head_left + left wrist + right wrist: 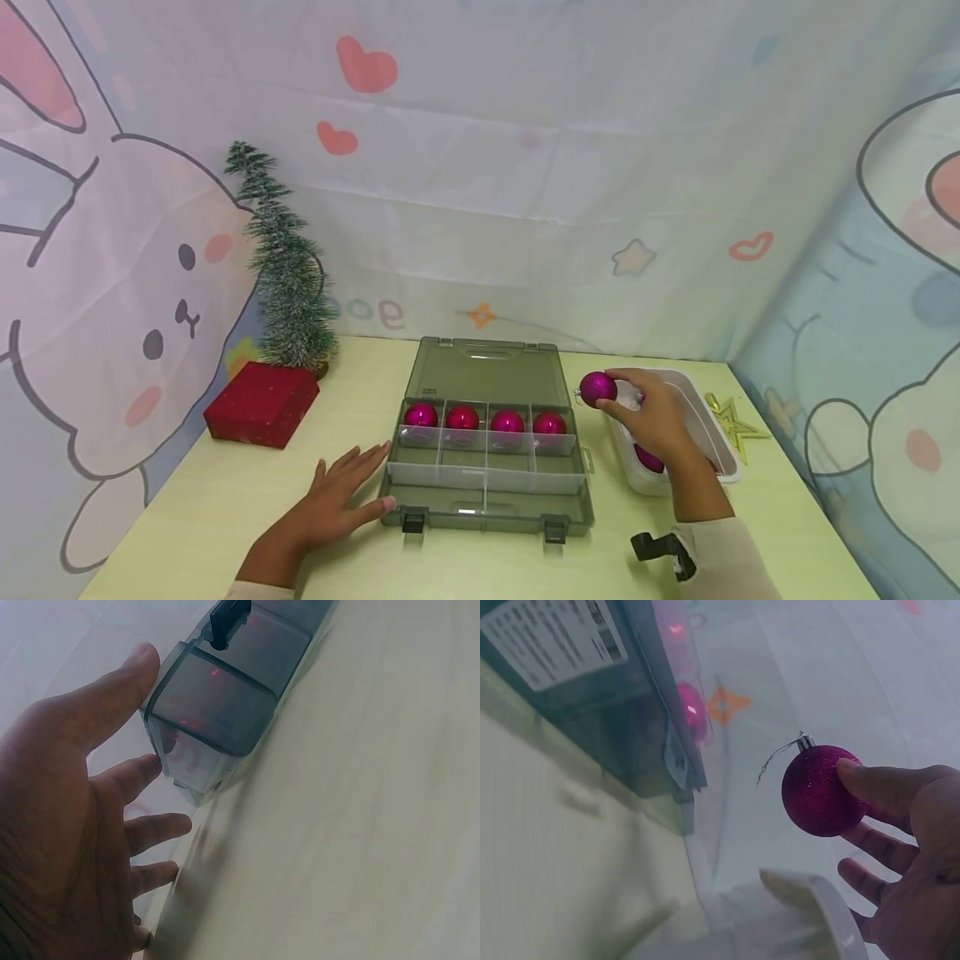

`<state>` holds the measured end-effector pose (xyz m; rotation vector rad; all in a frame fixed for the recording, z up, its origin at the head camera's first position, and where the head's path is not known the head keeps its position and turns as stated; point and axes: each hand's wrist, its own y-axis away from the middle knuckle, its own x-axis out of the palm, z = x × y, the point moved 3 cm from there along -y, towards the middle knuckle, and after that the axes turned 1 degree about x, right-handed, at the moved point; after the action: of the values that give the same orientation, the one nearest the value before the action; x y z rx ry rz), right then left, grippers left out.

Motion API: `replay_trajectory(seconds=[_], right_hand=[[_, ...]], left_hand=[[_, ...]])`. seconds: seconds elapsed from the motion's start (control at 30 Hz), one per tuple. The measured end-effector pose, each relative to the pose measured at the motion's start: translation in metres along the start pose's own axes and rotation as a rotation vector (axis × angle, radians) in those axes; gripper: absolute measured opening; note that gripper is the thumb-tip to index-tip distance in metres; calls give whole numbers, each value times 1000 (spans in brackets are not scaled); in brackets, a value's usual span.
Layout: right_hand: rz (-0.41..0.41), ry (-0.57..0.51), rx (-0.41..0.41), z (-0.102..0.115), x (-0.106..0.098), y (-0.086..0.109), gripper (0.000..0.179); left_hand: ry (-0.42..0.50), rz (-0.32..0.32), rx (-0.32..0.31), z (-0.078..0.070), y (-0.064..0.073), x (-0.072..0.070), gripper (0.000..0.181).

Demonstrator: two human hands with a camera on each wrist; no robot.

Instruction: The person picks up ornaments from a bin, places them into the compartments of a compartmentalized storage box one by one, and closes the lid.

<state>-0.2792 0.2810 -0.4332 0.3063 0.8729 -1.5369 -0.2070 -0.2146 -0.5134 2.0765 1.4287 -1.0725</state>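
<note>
Pinched between the thumb and fingers of my right hand [655, 414] is a glittery purple Christmas bauble [598, 389], its silver cap and string visible in the right wrist view. It is held above the left rim of a white plastic tub [628, 477], where another purple bauble [649, 457] lies. The green-tinted divider box [487, 525] stands with its lid folded back. Shiny pink-red baubles, such as this one [421, 415], fill the compartments of its back row. My left hand [337, 504] has its fingers spread, thumb and fingertips touching the box's left side.
A small frosted Christmas tree [288, 275] stands at the back left behind a red block [262, 404]. A gold star [735, 425] lies right of the tub. A printed cloth [525, 208] hangs behind the table [360, 367].
</note>
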Motion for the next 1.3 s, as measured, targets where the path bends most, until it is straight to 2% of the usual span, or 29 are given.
replay_trajectory(seconds=[0.13,0.37,0.7,0.83,1.3], right_hand=[[24,-86,-2,5,11,1,53],[38,-133,-12,21,34,3,52],[27,-116,-147,58,72,7,48],[27,-135,-172,72,82,7,47],[42,-227,-129,112,123,6,48]], left_hand=[[3,2,-1,-1,0,0,82],[1,-5,7,-2,0,0,83],[-6,9,-17,0,-1,1,83],[2,15,-18,0,0,1,83],[-3,11,-12,-1,-1,0,83]])
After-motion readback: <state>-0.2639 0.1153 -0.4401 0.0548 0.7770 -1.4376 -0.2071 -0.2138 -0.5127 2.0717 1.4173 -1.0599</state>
